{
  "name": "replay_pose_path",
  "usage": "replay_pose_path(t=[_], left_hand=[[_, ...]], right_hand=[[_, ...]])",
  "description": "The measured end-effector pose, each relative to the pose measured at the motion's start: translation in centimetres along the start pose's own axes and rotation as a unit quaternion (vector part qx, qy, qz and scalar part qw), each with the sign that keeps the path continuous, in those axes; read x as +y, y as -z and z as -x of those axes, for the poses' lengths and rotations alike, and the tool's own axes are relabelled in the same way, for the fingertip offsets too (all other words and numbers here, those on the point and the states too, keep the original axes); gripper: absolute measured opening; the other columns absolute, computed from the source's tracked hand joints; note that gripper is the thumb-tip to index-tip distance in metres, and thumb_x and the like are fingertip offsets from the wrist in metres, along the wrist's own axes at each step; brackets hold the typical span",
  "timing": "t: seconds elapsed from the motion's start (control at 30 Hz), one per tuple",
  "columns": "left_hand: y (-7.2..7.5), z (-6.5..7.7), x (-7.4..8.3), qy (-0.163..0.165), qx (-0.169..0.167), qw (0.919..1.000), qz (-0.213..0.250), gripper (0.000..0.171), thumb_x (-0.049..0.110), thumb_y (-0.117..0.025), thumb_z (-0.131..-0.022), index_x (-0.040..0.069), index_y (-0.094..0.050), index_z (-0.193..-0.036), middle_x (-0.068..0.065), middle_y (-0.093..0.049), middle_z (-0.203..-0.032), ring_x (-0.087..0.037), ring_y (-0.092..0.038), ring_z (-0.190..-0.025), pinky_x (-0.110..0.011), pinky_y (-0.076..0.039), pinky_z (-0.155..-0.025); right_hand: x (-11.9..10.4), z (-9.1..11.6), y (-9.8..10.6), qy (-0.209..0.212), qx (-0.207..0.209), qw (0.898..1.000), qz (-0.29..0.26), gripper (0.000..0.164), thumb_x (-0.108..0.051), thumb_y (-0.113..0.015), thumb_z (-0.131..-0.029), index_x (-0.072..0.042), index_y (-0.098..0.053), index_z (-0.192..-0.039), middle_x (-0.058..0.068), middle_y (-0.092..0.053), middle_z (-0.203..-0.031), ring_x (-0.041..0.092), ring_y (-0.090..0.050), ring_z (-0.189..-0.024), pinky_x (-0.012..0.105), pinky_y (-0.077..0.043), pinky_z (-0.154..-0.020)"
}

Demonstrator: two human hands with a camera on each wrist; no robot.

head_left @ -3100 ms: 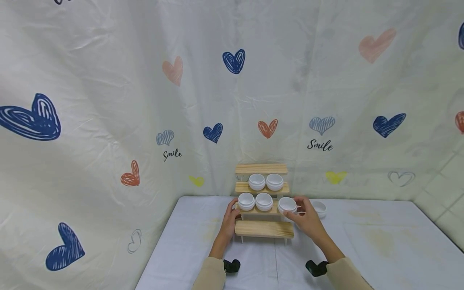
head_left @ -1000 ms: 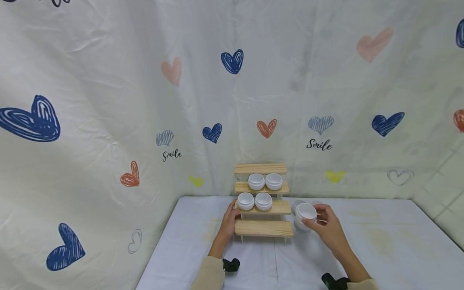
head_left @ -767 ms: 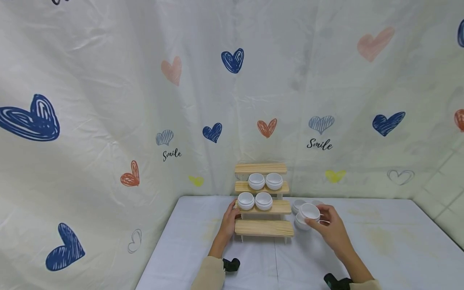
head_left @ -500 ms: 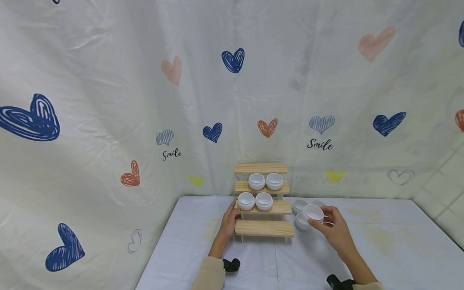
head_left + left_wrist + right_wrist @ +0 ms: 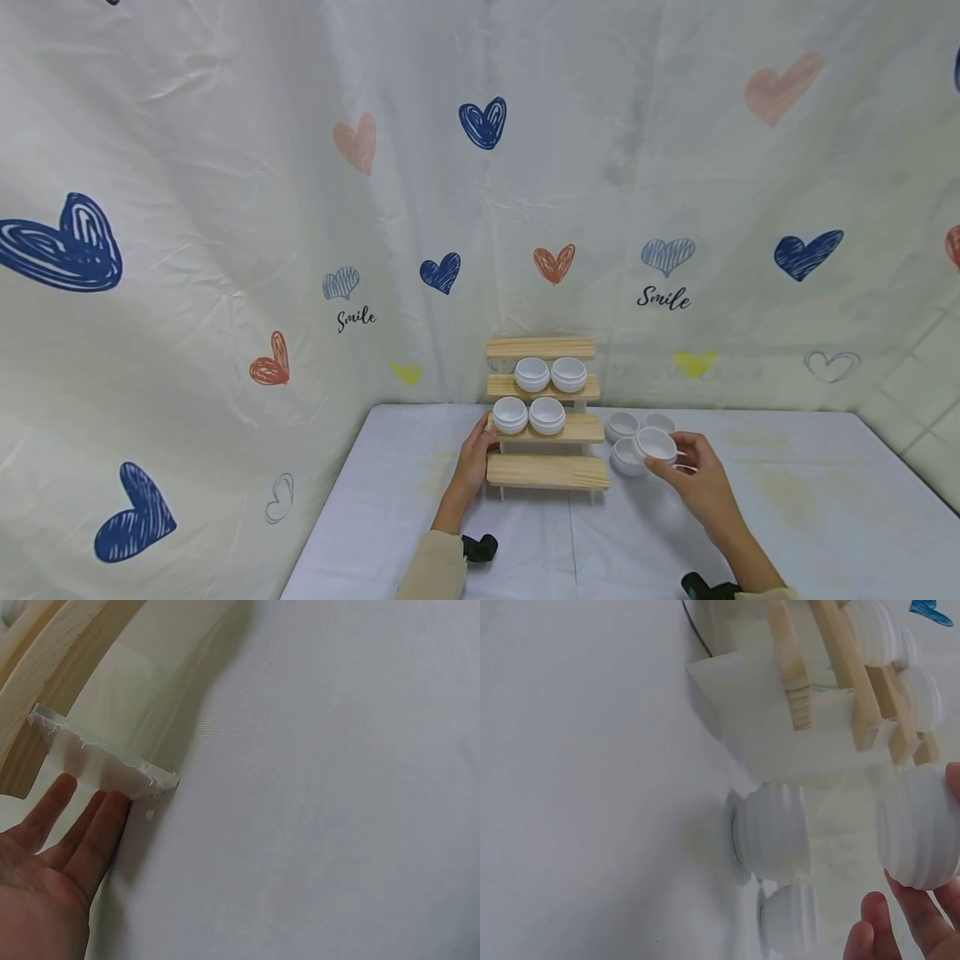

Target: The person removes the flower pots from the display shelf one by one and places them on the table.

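Observation:
My right hand [image 5: 697,479] grips a small white bowl [image 5: 656,446] with ribbed sides. In the right wrist view this bowl [image 5: 922,829] is held off the table, fingers around it. Close by on the table are three similar bowls: one front left [image 5: 628,457], one behind it [image 5: 622,427] and one farther right [image 5: 660,423], partly covered by the held one. A tiered wooden stand [image 5: 547,473] is left of them. My left hand [image 5: 471,467] rests at its left side; in the left wrist view, extended fingers [image 5: 101,832] touch its pale side panel [image 5: 105,761].
Two white bowls sit on the stand's second-lowest shelf [image 5: 583,428], and two more on the shelf above [image 5: 502,386]. The top and bottom shelves carry nothing. A white cloth covers the table [image 5: 750,517]. Behind hangs a heart-print curtain [image 5: 585,167].
My right hand has taken the bowl off the right end of the second-lowest shelf and moved it right, over the bowls on the table. The left hand stays at the stand.

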State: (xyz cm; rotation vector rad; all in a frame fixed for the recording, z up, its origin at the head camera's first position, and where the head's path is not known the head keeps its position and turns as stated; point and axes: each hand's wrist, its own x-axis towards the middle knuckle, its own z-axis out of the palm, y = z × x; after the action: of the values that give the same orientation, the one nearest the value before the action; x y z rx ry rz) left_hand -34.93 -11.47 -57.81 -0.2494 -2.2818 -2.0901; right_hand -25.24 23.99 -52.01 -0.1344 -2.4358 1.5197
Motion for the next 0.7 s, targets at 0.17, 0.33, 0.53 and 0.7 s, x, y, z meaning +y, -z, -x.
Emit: replay_pose_path(t=[0.17,0.33,0.53,0.7], left_hand=[[0.1,0.2,0.5,0.006,-0.004,0.9999,0.012,0.054,0.023,-0.040,-0.108,0.009,-0.034,-0.160,-0.014,-0.044,-0.160,-0.030,-0.055,-0.133,-0.052,-0.036,-0.119],[0.6,1.1,2.6,0.010,-0.020,0.9995,0.020,0.054,0.018,-0.042,-0.107,0.004,-0.034,-0.159,-0.017,-0.045,-0.159,-0.029,-0.058,-0.128,-0.052,-0.037,-0.118],[0.7,1.9,4.0,0.012,-0.022,0.9996,0.008,0.053,0.020,-0.044,-0.106,0.008,-0.039,-0.158,-0.015,-0.048,-0.157,-0.024,-0.060,-0.124,-0.048,-0.039,-0.117],[0.7,2.0,4.0,0.011,-0.025,0.9995,0.016,0.054,0.021,-0.044,-0.107,0.008,-0.038,-0.158,-0.017,-0.046,-0.158,-0.026,-0.059,-0.127,-0.051,-0.038,-0.118]], right_hand=[[0.1,0.2,0.4,-0.017,-0.001,1.000,-0.001,0.069,-0.034,-0.080,-0.089,-0.002,-0.044,-0.139,0.022,-0.061,-0.135,-0.015,-0.050,-0.092,0.008,-0.041,-0.079],[0.4,0.2,0.6,-0.034,-0.003,0.999,-0.007,0.071,-0.033,-0.081,-0.088,-0.002,-0.043,-0.139,0.017,-0.064,-0.130,-0.013,-0.052,-0.090,0.012,-0.045,-0.076],[1.5,0.0,1.0,-0.044,-0.010,0.999,-0.007,0.073,-0.033,-0.081,-0.088,-0.003,-0.042,-0.142,-0.014,-0.065,-0.113,-0.013,-0.053,-0.090,0.015,-0.048,-0.075],[2.2,-0.2,1.3,-0.045,-0.012,0.999,-0.001,0.073,-0.033,-0.081,-0.088,-0.004,-0.041,-0.143,-0.015,-0.064,-0.112,-0.013,-0.053,-0.089,0.017,-0.050,-0.074]])
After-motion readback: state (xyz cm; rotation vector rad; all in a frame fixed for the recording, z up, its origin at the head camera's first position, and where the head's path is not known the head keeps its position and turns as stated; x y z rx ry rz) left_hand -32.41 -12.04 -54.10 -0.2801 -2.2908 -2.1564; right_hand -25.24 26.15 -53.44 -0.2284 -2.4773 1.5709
